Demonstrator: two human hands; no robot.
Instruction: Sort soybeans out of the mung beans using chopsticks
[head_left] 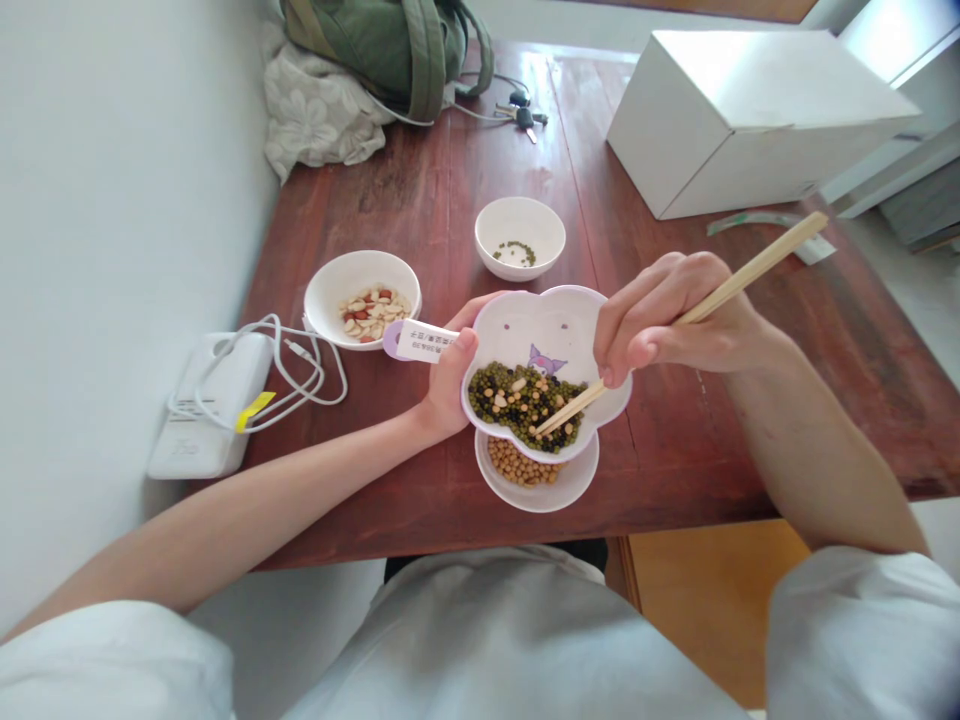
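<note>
My left hand (448,378) grips the left rim of a flower-shaped white bowl (525,325) with a purple edge and a cartoon print, tilted toward me above the table. Mixed green and yellow beans (525,398) lie in its near part. My right hand (667,318) is closed on a pair of wooden chopsticks (739,280), whose tips reach into the bean mix. Directly under the tilted bowl sits a small white bowl of yellow soybeans (525,470). A purple-and-white tag (416,340) sticks out by my left thumb.
A white bowl of peanuts (364,298) stands at the left, a white bowl with a few green beans (520,235) further back. A white box (742,115), keys (525,112), a green bag (390,45), patterned cloth (319,115), and a white charger with cable (214,400) surround them on the wooden table (675,440).
</note>
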